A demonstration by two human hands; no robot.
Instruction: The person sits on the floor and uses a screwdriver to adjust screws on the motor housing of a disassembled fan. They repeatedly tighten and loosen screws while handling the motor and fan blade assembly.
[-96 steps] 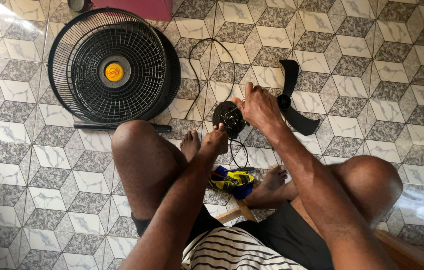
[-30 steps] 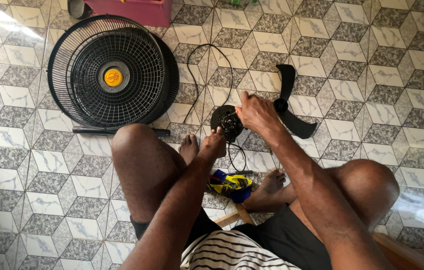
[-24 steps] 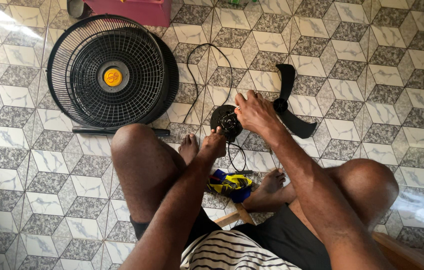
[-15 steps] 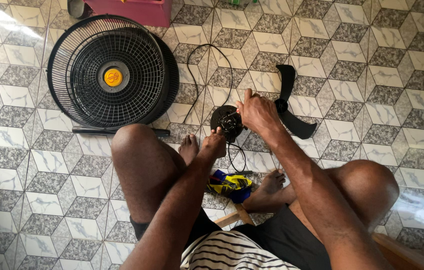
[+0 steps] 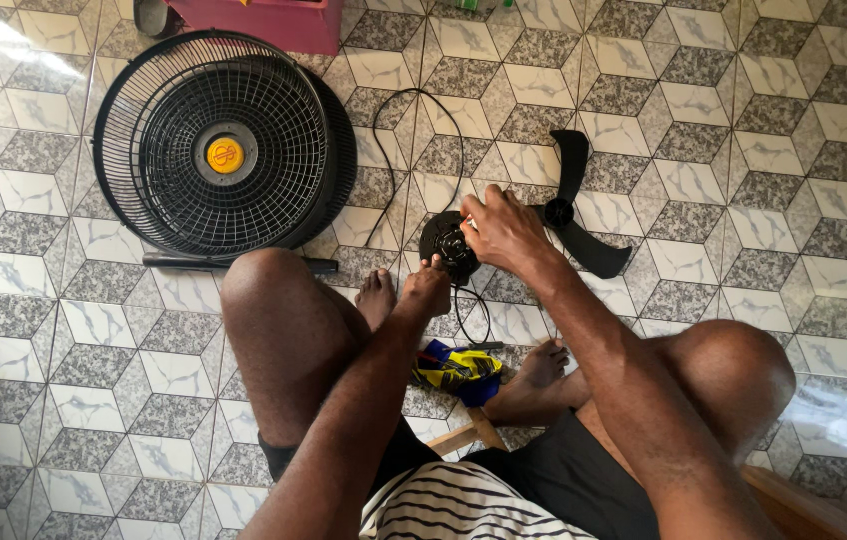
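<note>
Floor: tiled (image 5: pixel 744 120) in grey-speckled and white marbled diamond shapes, laid in a repeating cube-like pattern; sunlight brightens the upper left corner; you sit low on it, knees spread, bare feet in front of you.

Your left hand (image 5: pixel 428 290) rests its fingers against the lower edge of the round black fan motor (image 5: pixel 449 245), which sits on the floor between your feet and the blade; your right hand (image 5: pixel 506 228) is curled over the motor's right side, fingers pinched at its centre; whether they grip a small part there cannot be told.

A black cord (image 5: pixel 414 150) loops away from the motor toward the top; the black fan blade (image 5: pixel 574 215) lies just right of your right hand; the black fan grille (image 5: pixel 224 150) with a yellow hub lies well left; a dark red box (image 5: pixel 264 20) stands at the top edge; a yellow-and-blue bundle (image 5: pixel 459 368) lies between your feet.
</note>
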